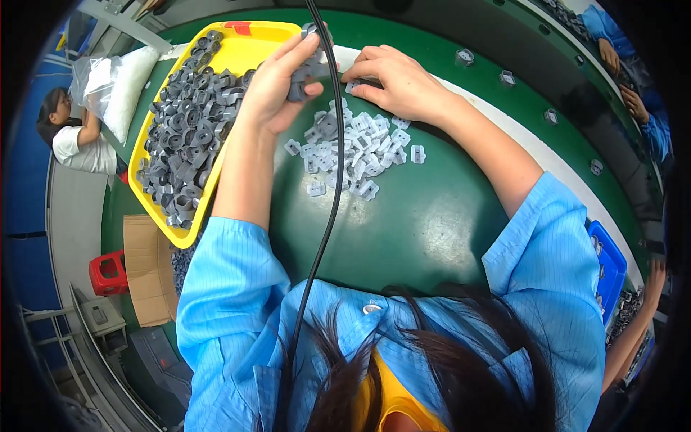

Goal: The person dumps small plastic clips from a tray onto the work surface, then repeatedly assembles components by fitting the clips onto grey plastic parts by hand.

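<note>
My left hand is raised beside the yellow tray, its fingers curled round several grey plastic ring-shaped parts. Many more dark grey parts fill that tray. To the right of it, my right hand rests low over the table with bent fingers. A small translucent plastic piece shows at its fingertips, partly covered by them. Between and below both hands lies a loose pile of translucent plastic pieces on the green table. A black cable crosses the view in front of the left fingertips.
Single clear parts sit spaced along the green belt beyond a pale edge strip. At right stands a blue tray, near co-workers' hands. A cardboard box and red stool are at left, with another person.
</note>
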A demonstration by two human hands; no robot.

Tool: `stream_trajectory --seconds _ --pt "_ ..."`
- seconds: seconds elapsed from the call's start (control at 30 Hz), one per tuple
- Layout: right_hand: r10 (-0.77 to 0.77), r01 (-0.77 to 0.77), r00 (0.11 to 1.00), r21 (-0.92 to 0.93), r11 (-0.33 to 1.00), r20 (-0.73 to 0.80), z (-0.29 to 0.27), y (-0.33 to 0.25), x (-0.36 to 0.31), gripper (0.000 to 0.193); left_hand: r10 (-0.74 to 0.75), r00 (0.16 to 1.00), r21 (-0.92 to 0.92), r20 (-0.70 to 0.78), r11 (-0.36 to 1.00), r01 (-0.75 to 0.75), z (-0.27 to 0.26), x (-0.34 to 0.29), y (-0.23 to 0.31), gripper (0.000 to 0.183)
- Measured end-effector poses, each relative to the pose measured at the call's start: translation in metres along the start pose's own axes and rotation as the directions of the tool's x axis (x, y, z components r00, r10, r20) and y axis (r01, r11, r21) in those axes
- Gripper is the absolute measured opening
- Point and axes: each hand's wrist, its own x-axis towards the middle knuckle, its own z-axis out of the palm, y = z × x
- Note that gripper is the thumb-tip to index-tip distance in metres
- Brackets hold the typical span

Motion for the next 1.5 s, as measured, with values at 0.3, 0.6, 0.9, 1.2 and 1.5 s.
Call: stream_trajectory --seconds 0.3,0.6,0.9,1.2,1.5 --pt "-0.037 0.021 0.979 -0.082 0.996 -0.203 0.008 0.000 -0.005 0.018 0.004 0.992 -0.154 0.126 0.988 0.016 -0.002 -0.004 -0.013 0.047" --pt "0.346 -0.253 0.938 0.654 0.713 -0.015 -0.039 -0.004 0.003 0.014 0.003 0.998 -0.011 0.068 1.000 -0.002 0.005 -0.010 -0.017 0.035" --pt "0.283 -0.111 0.951 0.713 0.692 -0.126 -0.031 -0.025 0.008 0.012 -0.067 0.998 0.203 -0.006 0.977 0.067 0.029 -0.014 -0.015 0.037" --pt "0.331 -0.054 0.850 0.557 0.829 -0.411 -0.010 -0.014 0.004 0.020 0.161 0.983 0.240 -0.093 0.961 -0.134 0.032 -0.012 -0.029 0.043" --pt "0.255 -0.065 0.878 0.426 0.902 -0.406 -0.011 -0.019 0.003 0.019 0.519 0.853 0.787 -0.053 0.547 -0.284 0.041 -0.012 -0.032 0.045"
